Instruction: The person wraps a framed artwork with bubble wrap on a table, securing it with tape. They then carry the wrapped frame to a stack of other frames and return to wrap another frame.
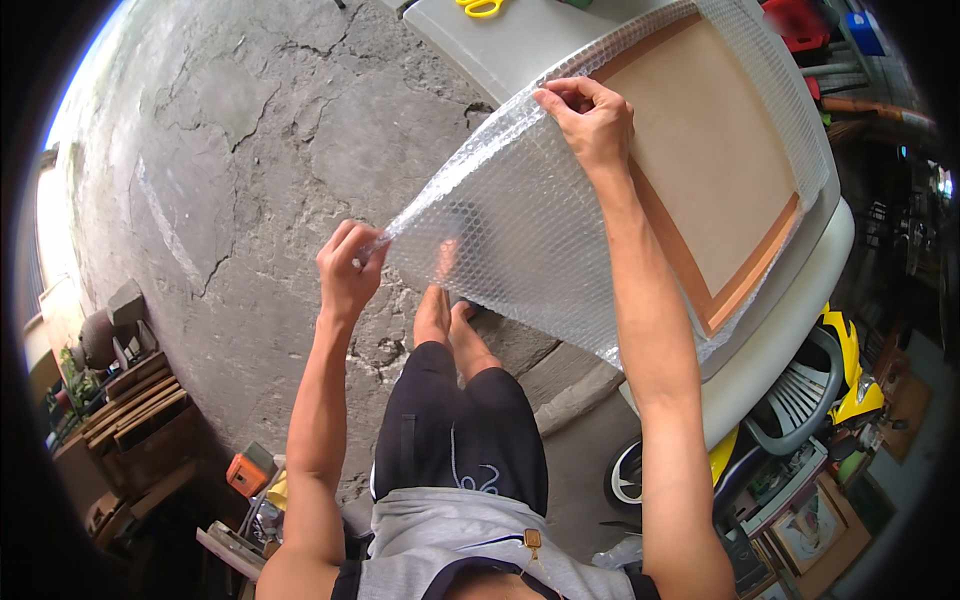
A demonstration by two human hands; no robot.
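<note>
Gripping the bubble wrap (520, 230) with both hands, you hold it stretched across the middle of the frame: your left hand (348, 270) is closed on its corner at centre left, and your right hand (590, 120) pinches its edge at upper centre. The wrap runs up and right over a brown board (715, 160) lying on a white table (790, 310) at the right, while yellow scissors (482, 7) sit at the table's top edge and cracked concrete (250, 130) fills the upper left.

left hand (348, 268) | right hand (592, 122) | both pinching bubble wrap (500, 240) over brown board (715, 160)
</note>
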